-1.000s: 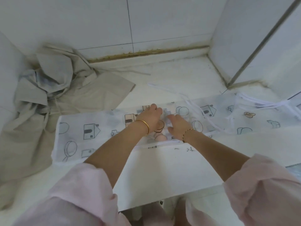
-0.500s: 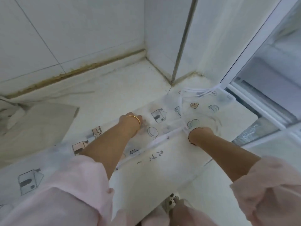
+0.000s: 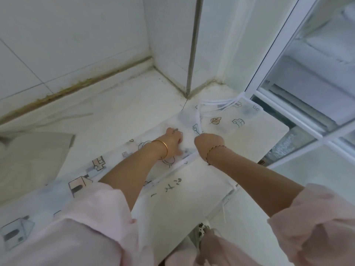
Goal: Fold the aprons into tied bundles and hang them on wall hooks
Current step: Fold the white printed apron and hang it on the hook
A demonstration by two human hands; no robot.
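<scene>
Printed apron [image 3: 249,135] lies flat along counter [image 3: 134,104], R hand [image 3: 209,143] fisted round its white strap [image 3: 199,121], L hand [image 3: 172,143] pressing cloth, fingers too blurred to tell if pinching; risk: hard strap pull skews fold if L pressure slips.

2 arms, both extended forward and down, forearms bare.
- Left forearm [image 3: 132,171]: angled toward the right, pink sleeve [image 3: 92,217] bunched at the elbow, gold bangle [image 3: 164,148] on the wrist.
- Left hand [image 3: 173,141]: palm down, thumb raised on the far side, fingers stretched out flat and blurred.
- Right forearm [image 3: 249,175]: angled toward the left, pink cuff [image 3: 315,217] pushed up, thin braided bracelet [image 3: 215,150] on the wrist.
- Right hand [image 3: 209,144]: back uppermost, fingers curled into a fist, gripping a white strap [image 3: 199,123].
- The 2 hands lie just beside each other, apart.
</scene>
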